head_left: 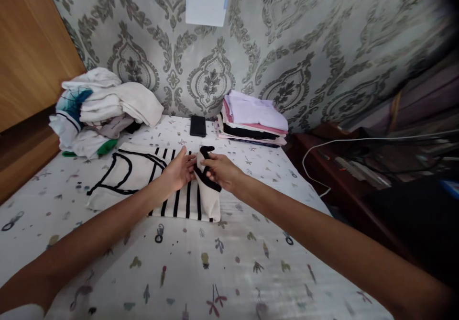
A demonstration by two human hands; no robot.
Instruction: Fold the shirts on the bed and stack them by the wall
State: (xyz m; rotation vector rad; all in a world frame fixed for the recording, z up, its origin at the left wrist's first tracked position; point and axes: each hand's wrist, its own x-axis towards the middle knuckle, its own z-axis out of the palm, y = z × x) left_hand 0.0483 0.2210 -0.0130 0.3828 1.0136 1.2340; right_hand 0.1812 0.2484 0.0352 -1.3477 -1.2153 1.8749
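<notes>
A cream knit top with black stripes and black trim (182, 198) lies flat on the printed bedsheet, its neckline end toward the left. My right hand (220, 169) pinches the black-edged end of the top, which is lifted and folded up at the right side. My left hand (179, 169) is over the striped part, close to the lifted edge, with its fingers apart and the thumb pointing up. Whether its fingertips touch the fabric I cannot tell.
A loose heap of clothes (111, 102) sits at the back left, and a folded stack (256, 114) at the back right. Between them lies a black phone-like object (198, 126). A white cable (333, 141) runs over the dark furniture (322, 167) at right.
</notes>
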